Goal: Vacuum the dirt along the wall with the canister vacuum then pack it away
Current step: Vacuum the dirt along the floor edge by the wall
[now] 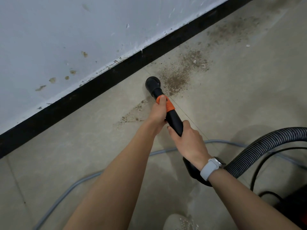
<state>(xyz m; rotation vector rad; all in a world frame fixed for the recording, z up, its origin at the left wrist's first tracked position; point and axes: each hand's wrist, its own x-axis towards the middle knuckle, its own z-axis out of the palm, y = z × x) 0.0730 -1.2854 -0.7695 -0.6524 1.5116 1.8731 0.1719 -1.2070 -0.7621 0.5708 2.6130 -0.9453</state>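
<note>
A black vacuum wand (172, 117) with an orange collar ends in a round brush nozzle (151, 83), which sits on the concrete floor close to the black skirting board (106, 80). My left hand (159, 112) grips the wand at the orange collar. Behind it, my right hand (186, 140), with a white watch on the wrist, grips the wand's rear part. Brown dirt (177, 77) lies just right of the nozzle, and more patches (232, 30) trail along the wall to the upper right. A smaller dirt patch (132, 113) lies left of my left hand.
The ribbed black hose (259, 150) curves off to the right. A corner of the dark canister (295, 206) shows at the lower right with a black cable (255, 171). A grey cable (69, 190) runs across the floor under my arms. The stained white wall (66, 39) fills the upper left.
</note>
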